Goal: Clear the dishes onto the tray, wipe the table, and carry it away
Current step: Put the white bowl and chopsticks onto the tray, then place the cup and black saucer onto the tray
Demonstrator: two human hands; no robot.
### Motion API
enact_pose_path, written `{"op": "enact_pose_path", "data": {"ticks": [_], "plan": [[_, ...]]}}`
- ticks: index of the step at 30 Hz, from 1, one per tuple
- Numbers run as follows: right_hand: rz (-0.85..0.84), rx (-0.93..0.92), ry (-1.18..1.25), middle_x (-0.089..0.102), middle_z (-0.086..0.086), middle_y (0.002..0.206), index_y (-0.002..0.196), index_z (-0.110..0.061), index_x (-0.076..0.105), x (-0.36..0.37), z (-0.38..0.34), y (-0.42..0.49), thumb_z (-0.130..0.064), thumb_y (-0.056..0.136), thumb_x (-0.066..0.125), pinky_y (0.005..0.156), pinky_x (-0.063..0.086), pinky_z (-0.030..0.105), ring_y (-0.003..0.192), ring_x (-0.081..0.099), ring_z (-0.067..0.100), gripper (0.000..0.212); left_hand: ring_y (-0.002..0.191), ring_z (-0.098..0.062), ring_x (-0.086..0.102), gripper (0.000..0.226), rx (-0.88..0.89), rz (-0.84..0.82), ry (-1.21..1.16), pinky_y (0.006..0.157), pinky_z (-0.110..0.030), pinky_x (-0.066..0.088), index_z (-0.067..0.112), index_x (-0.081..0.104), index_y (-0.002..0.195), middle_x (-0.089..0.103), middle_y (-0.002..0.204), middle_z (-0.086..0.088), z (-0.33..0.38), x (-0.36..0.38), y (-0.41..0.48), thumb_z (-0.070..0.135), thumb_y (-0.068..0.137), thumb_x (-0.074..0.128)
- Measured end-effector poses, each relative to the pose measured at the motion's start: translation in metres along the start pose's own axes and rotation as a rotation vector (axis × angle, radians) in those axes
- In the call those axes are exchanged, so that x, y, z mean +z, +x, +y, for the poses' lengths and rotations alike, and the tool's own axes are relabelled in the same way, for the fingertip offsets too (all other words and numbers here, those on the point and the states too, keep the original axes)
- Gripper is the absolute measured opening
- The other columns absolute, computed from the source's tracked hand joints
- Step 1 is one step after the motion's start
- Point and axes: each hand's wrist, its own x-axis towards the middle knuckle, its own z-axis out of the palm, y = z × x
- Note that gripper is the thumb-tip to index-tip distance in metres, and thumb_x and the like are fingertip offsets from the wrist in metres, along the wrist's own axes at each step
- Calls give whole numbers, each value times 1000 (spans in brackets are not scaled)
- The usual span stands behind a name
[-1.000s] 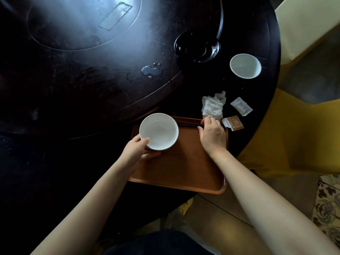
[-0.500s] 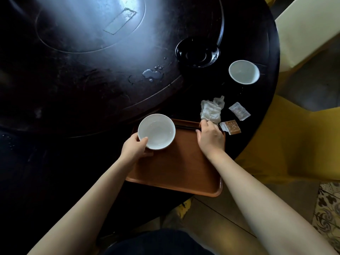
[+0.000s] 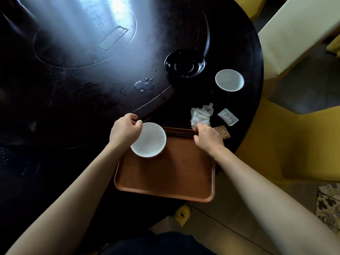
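Observation:
A brown tray (image 3: 165, 179) lies at the near edge of the dark round table (image 3: 73, 107) and overhangs it. A white bowl (image 3: 150, 141) sits on the tray's far left corner. My left hand (image 3: 125, 131) grips the bowl's far left rim, thumb on the edge. Dark chopsticks (image 3: 179, 134) lie along the tray's far edge, and my right hand (image 3: 207, 138) pinches their right end. A second white bowl (image 3: 229, 80) and a black dish (image 3: 184, 64) stand farther back on the table.
A crumpled tissue (image 3: 201, 115), a white packet (image 3: 228, 116) and a brown packet (image 3: 223, 132) lie just beyond the tray. A water puddle (image 3: 143, 85) sits mid-table. Yellow chairs (image 3: 294, 144) stand to the right.
The bowl has come down onto the tray's far left corner. My left hand has shifted from the bowl's near side to its far left rim. My right hand stays at the chopsticks.

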Motion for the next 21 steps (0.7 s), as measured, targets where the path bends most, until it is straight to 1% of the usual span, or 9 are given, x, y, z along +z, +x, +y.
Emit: {"op": "enact_pose_path", "data": {"ticks": [4, 8, 10, 11, 13, 15, 17, 19, 21], "plan": [[51, 69, 40, 64, 16, 109, 107, -10, 56, -35, 16, 16, -19, 89, 48, 77, 47, 37, 100, 59, 35, 21, 106, -34, 58, 31, 152, -28, 154, 82, -35, 45, 9, 63, 104, 68, 107, -16, 41, 7, 42, 29, 86, 47], [95, 293, 337, 68, 12, 96, 88, -15, 58, -66, 40, 46, -19, 79, 53, 74, 55, 38, 86, 66, 32, 11, 69, -33, 60, 28, 139, -211, 74, 67, -29, 46, 6, 56, 66, 60, 71, -15, 92, 22, 87, 27, 83, 46], [135, 374, 461, 71, 19, 87, 75, -10, 57, -75, 55, 65, -20, 78, 52, 72, 59, 46, 78, 68, 36, 11, 57, -27, 58, 26, -2, -345, -217, 67, -34, 56, 4, 57, 70, 60, 75, -16, 114, 33, 107, 24, 85, 49], [156, 412, 501, 70, 22, 86, 75, -6, 57, -77, 62, 75, -22, 79, 51, 70, 59, 48, 76, 68, 38, 17, 57, -25, 58, 25, -95, -409, -374, 64, -37, 58, -1, 58, 82, 59, 82, -19, 122, 39, 115, 22, 87, 51], [202, 502, 534, 68, 23, 93, 92, 1, 60, -81, 74, 93, -30, 81, 49, 69, 59, 47, 76, 68, 36, 35, 61, -27, 59, 31, -219, -488, -592, 52, -34, 58, -6, 49, 110, 56, 87, -23, 134, 47, 126, 17, 90, 51], [238, 571, 554, 67, 21, 101, 106, 1, 56, -82, 79, 104, -36, 85, 49, 71, 59, 45, 81, 67, 35, 44, 62, -30, 59, 33, -264, -468, -712, 43, -31, 56, -3, 44, 118, 51, 83, -22, 139, 55, 139, 11, 89, 51], [233, 592, 552, 66, 18, 96, 102, 1, 57, -82, 79, 110, -38, 88, 49, 69, 59, 42, 79, 68, 34, 42, 59, -29, 59, 22, -293, -410, -775, 39, -30, 54, -2, 45, 110, 48, 83, -20, 141, 60, 150, 4, 89, 48], [199, 598, 574, 64, 16, 82, 81, -5, 57, -80, 78, 110, -36, 90, 47, 59, 57, 34, 67, 65, 29, 34, 46, -27, 61, 4, -323, -392, -813, 35, -28, 52, -4, 45, 93, 47, 77, -18, 144, 62, 158, -2, 90, 44], [181, 598, 658, 59, 11, 70, 73, -9, 51, -74, 79, 110, -33, 92, 44, 45, 49, 25, 52, 58, 22, 31, 31, -21, 59, 13, -332, -404, -811, 34, -27, 52, -2, 43, 79, 49, 70, -17, 146, 64, 164, -4, 91, 39]]}}
